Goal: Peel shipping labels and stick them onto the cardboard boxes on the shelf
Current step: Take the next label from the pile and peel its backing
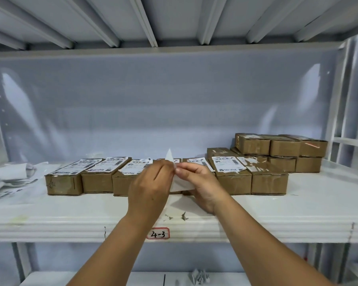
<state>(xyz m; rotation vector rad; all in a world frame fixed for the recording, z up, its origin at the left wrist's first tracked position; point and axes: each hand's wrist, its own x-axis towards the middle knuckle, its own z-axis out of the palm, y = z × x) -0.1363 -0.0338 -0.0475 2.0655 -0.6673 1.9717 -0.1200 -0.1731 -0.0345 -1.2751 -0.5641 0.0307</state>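
Both hands are up in front of the middle of the box row (97, 180), and both are on one label (181, 185).
- Left hand (150, 186): back to camera, fingers curled, pinching the label's left edge near the top.
- Right hand (201, 184): thumb and fingers pinching the same sheet from the right, with the palm behind its lower part.
- Label: white sheet held roughly upright between the hands, above the shelf (50, 211). One corner pokes up past the fingertips. Can't tell how far face and backing have come apart.
- Row: brown boxes side by side across the shelf. Most have printed labels on top. The rightmost box (269, 180) shows only torn white remnants.
- Stack (281, 151): more boxes, far right, two layers, behind the row's right end.
- Scraps (10, 178): loose paper pile at the far left of the shelf.
- A few small bits (183, 216) lie near the front edge, under the hands.
- Tag (158, 233) on the shelf lip reads "4-3".
- Crumpled wad (199, 276) on the lower shelf.
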